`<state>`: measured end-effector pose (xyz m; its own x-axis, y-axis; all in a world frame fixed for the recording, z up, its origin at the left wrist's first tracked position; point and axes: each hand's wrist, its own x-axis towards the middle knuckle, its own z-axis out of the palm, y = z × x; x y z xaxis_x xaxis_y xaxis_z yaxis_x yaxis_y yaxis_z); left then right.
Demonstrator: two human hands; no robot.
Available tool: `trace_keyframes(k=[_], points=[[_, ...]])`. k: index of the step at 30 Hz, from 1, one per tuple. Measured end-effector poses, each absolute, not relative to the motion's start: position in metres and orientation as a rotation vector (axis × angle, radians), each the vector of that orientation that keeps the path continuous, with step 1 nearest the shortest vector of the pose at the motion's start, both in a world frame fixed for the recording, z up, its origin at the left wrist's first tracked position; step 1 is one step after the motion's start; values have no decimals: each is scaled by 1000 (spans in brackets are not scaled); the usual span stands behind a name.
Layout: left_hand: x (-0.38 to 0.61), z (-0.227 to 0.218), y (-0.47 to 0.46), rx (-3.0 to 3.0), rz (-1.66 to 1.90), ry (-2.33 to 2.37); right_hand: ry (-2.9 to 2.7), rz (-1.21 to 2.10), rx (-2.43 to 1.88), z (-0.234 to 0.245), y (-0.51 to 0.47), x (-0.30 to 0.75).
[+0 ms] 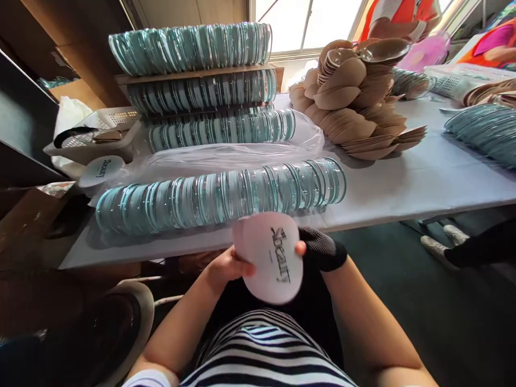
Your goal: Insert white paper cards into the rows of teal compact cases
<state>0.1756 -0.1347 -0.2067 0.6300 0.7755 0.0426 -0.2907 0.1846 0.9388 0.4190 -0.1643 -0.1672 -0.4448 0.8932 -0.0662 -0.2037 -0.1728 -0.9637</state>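
Note:
Both my hands hold a white oval pad [272, 260] printed with black script lettering, just below the table's front edge. My left hand [226, 266] is bare and grips its left edge with curled fingers. My right hand [320, 249] wears a black fingerless glove and pinches the pad's right edge. Directly beyond the pad lies a long row of teal-rimmed clear discs [220, 196] on the table [403, 188].
Several more rows of teal discs [193, 48] are stacked on boards at the back. A pile of tan oval pads [355, 102] sits centre-right. A white basket [97, 131] and another printed pad [100, 169] lie left. Another person's shoes [439, 242] are at right.

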Motion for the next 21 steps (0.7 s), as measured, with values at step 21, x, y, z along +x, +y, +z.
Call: trace_keyframes(k=[21], points=[[199, -212, -117, 948, 1164, 873, -1524, 80, -1311, -214, -170, 373]])
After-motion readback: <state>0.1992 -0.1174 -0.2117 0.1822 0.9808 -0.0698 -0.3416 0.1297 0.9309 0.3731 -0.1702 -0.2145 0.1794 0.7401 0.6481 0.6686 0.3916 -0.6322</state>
